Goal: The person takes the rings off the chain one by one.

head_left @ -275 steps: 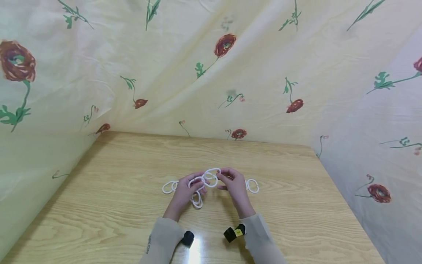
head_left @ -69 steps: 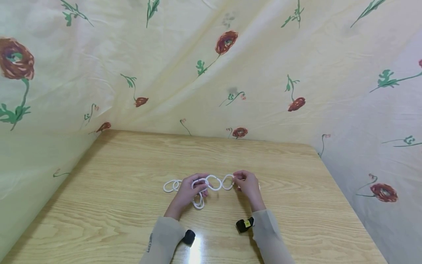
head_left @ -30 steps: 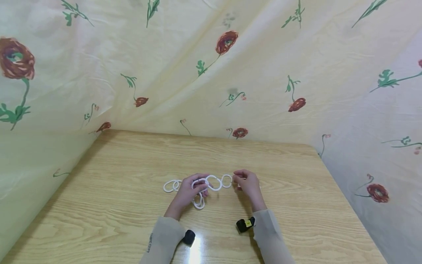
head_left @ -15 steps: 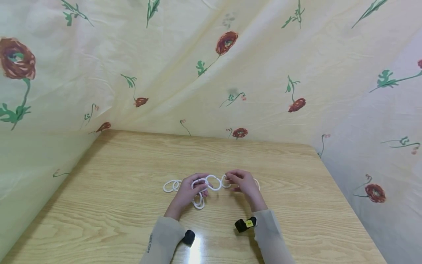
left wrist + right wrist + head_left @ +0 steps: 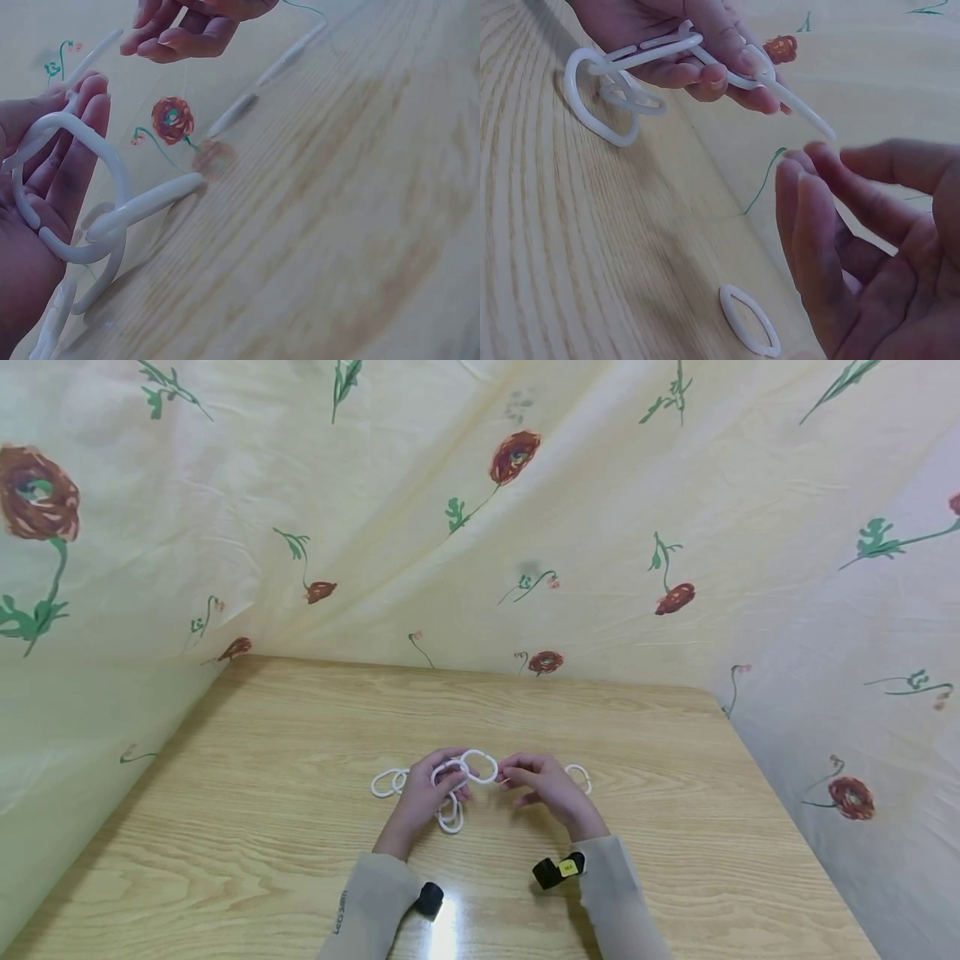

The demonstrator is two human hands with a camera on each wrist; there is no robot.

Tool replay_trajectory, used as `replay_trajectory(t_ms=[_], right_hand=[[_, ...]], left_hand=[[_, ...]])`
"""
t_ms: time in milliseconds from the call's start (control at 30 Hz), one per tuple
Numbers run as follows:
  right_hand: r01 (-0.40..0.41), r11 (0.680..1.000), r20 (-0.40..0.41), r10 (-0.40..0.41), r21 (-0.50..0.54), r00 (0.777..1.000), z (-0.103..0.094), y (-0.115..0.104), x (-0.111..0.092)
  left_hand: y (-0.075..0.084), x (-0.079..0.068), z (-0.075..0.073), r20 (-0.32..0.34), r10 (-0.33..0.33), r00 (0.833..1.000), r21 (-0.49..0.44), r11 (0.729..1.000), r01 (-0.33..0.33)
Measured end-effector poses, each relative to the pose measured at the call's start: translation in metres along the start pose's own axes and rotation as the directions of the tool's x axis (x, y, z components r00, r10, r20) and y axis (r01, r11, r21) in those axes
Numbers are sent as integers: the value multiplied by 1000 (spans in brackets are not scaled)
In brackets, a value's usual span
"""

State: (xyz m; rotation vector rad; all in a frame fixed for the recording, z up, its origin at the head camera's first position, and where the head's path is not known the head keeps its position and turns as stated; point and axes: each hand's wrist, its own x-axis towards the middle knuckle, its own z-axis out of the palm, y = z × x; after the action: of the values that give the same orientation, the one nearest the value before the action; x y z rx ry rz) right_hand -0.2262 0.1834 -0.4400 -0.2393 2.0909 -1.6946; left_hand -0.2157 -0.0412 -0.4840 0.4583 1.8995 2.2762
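The right hand has shifted left, fingertips parted, just beside the end link, which points toward it from the white chain the left hand pinches.

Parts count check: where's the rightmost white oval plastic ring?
Head view: the white ring lies on the light wooden table, just right of the right hand.

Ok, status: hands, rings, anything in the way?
Left hand pinches linked white rings. Right hand by end ring, no grip seen. Head view: it partly hides another ring on table.
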Motion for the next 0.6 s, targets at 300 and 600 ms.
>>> replay_trajectory(t_ms=[300,600], right_hand=[[19,999,75,-17,-31,997,6,-2,-3],[17,1000,44,-16,-17,999,9,0,1]], left_hand=[[2,0,0,-48,-31,998,-15,999,31],[2,0,0,-37,-14,999,-33,999,13]])
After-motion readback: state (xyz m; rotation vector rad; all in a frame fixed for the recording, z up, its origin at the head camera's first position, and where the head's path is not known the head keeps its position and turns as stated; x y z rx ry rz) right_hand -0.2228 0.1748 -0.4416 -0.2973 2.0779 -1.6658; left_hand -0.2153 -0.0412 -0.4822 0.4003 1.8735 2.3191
